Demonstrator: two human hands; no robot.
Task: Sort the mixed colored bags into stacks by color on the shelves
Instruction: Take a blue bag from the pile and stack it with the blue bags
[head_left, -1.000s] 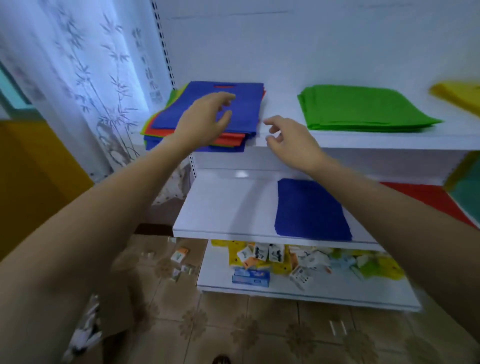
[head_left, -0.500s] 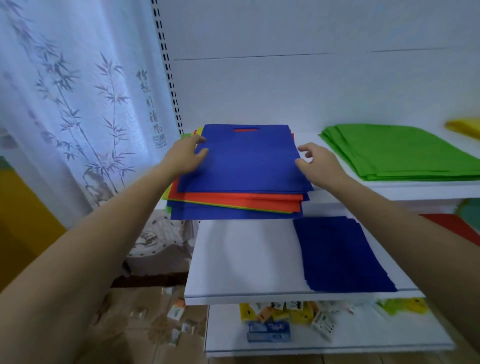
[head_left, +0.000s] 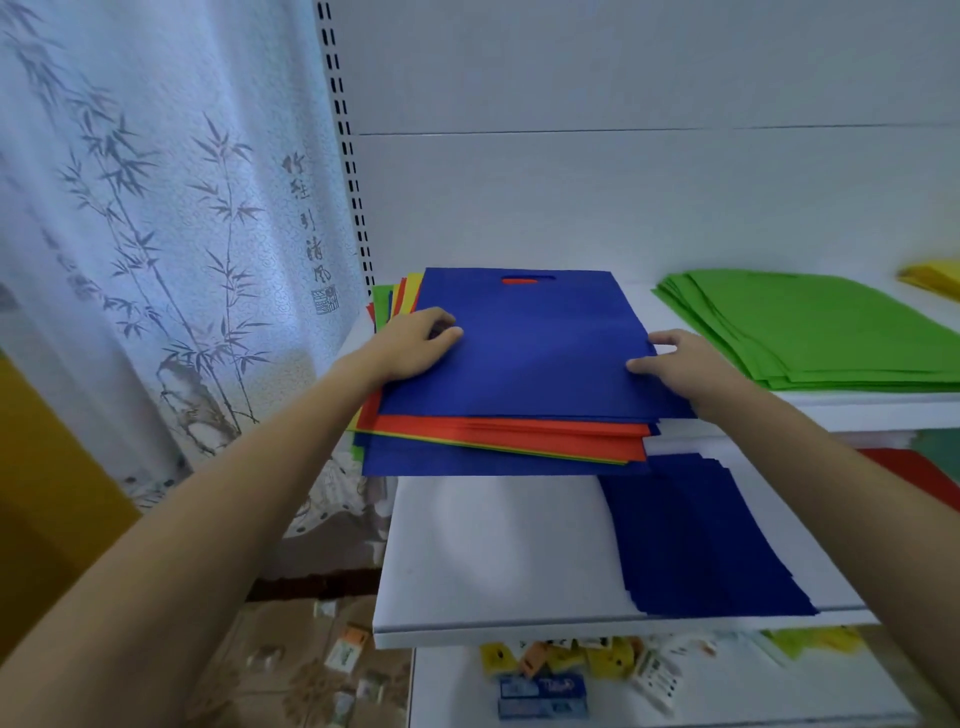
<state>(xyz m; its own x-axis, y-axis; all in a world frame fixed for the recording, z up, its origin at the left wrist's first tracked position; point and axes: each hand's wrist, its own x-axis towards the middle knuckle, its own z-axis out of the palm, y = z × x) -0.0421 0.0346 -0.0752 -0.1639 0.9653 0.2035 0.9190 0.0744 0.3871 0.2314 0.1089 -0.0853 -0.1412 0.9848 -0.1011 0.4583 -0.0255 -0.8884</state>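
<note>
Two grips on one bag. Left grip (head_left: 415, 345) curls its fingers over the left edge of the top blue bag (head_left: 530, 358). Right grip (head_left: 680, 364) pinches the right edge, thumb on top, fingers apparently tucked under.

Blue bag lies flat between the grips. Handle slot is at the far edge, so its long axis likely runs away from the person. Under it is the mixed pile (head_left: 509, 434), overhanging the top shelf (head_left: 883, 410).

Blue stack (head_left: 696, 535) sits below and right of the right grip, on the lower shelf (head_left: 493, 545). Likely destination, with the right grip nearer. Judged move: lift clear, then carry down and right.

Green stack (head_left: 810, 322) is just right of the right grip, with the yellow stack (head_left: 930, 278) beyond it.
</note>
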